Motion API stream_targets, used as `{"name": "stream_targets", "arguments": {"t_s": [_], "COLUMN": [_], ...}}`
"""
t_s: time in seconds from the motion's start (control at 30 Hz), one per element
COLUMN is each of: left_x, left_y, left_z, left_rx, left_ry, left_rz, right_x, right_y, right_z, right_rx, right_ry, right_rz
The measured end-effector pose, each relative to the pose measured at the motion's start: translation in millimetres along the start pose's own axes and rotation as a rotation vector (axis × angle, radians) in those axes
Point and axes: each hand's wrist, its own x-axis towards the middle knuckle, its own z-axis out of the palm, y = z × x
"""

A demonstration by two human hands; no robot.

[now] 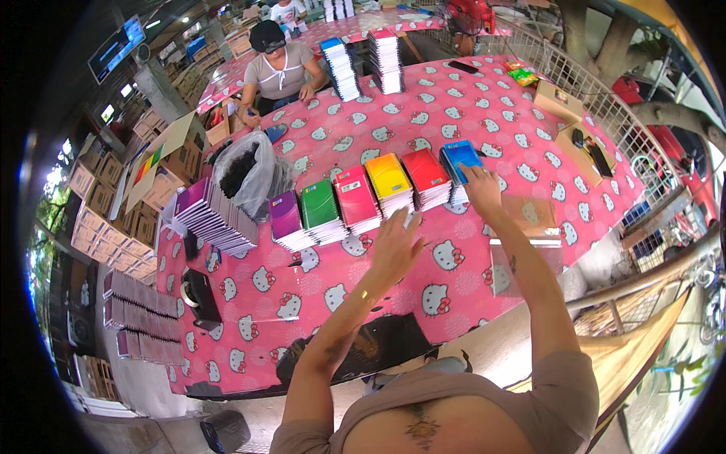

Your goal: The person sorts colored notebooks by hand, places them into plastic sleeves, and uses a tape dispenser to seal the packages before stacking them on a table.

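A row of spiral notebook stacks crosses the table: purple (285,209), green (318,203), pink (355,193), yellow (388,175), red (426,169) and blue (458,155). My right hand (482,189) rests its outstretched fingers on the near right part of the blue stack's top cover; its thumb is hard to make out. Just in front of the yellow and red stacks hovers my left hand (396,248), fingers apart and holding nothing. A bracelet circles the left wrist.
A pink patterned cloth covers the table (446,257). Left stand a tall purple notebook pile (215,216), a plastic bag (257,170) and a black tape dispenser (200,297). A clear acrylic piece (522,265) lies right. A co-worker (280,72) sits across, near two tall notebook stacks (342,69).
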Motion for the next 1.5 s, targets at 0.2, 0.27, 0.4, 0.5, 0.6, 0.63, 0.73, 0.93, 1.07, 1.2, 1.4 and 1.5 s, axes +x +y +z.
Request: {"name": "stream_targets", "arguments": {"t_s": [0.2,0.27,0.4,0.5,0.6,0.63,0.73,0.93,1.07,1.2,1.4,1.5], "left_x": [94.7,97.3,28.5,-98.9,-153.1,-141.2,-79.6,-24.1,-11.4,-1.3,-58.1,-59.5], "left_y": [-41.5,-43.8,14.8,30.2,47.1,42.6,0.7,-103.6,-38.7,-26.0,-6.0,9.5], "left_z": [79.7,83.2,37.1,29.1,35.4,31.1,14.3,-30.4,-95.8,-116.3,45.2,61.7], "left_rx": [0.35,0.416,0.234,0.102,-0.042,-0.027,0.144,0.436,0.152,-0.315,-0.18,-0.215], "left_ry": [0.009,-0.153,-0.101,-0.199,-0.291,-0.226,0.0,0.049,0.472,0.197,-0.382,0.0], "left_rz": [-0.013,0.047,0.205,0.172,0.046,0.002,-0.204,-0.164,-0.3,-0.406,-0.253,-0.182], "right_x": [-63.7,-113.4,-155.8,-146.3,-98.5,-77.9,-11.5,32.3,-35.7,-129.1,-138.7,-109.0], "right_y": [-7.0,6.5,-17.1,-26.0,-58.9,-75.1,-140.2,-152.5,-73.3,-36.4,-43.7,-39.0], "right_z": [-46.9,-8.4,15.0,39.4,31.1,32.4,21.3,35.8,-6.0,41.5,36.1,33.0], "right_rx": [0.705,1.177,0.842,0.798,0.667,0.689,0.557,0.492,1.149,1.409,1.07,0.869], "right_ry": [0.195,0.042,-0.116,-0.41,-0.381,-0.139,0.197,-0.02,-0.02,-0.258,-0.524,-0.299], "right_rz": [0.197,0.318,-0.126,-0.131,0.109,0.002,-0.338,-0.35,0.069,0.062,-0.031,-0.024]}}
